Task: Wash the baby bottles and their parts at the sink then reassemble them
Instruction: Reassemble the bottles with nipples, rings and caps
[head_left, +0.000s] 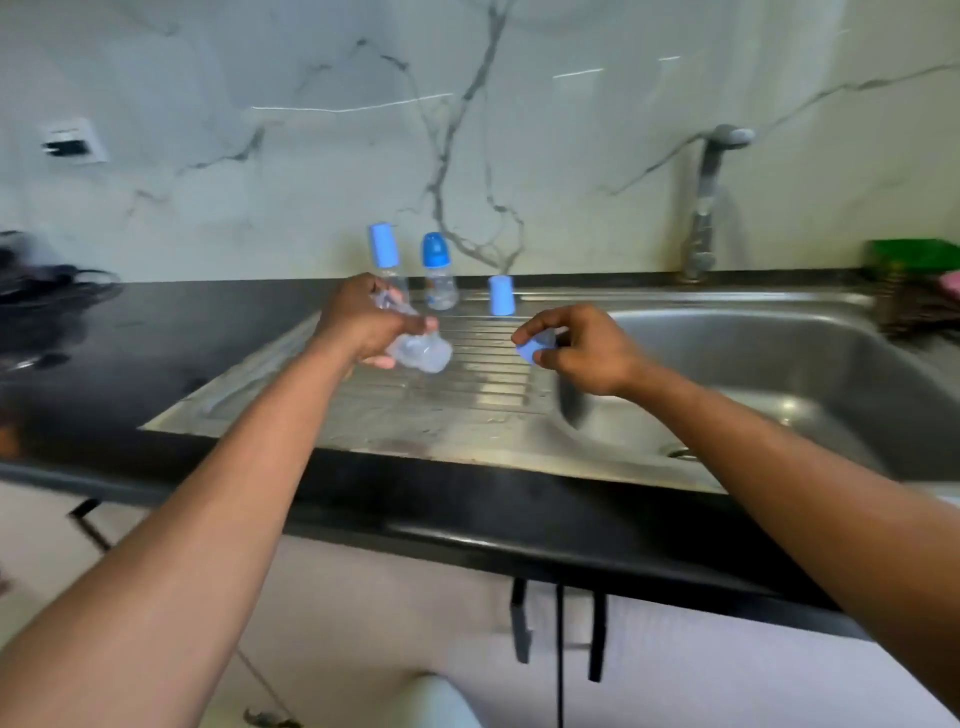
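My left hand (363, 325) grips a clear baby bottle body (421, 353) tilted over the ribbed steel drainboard (483, 384). My right hand (576, 348) pinches a small light-blue bottle part (535, 349) just left of the sink basin. At the back of the drainboard stand a tall capped bottle with a light-blue cap (385, 254), partly hidden behind my left hand, a shorter bottle with a darker blue cap (439, 273), and a loose light-blue cap (501, 295) on its own. The picture is blurred.
The steel sink basin (779, 374) lies to the right with its drain (680, 453) and a tap (706, 202) on the back wall. A green sponge (911, 254) sits at far right. Black countertop (171, 338) spreads left, with dark items (47, 286) at its far end.
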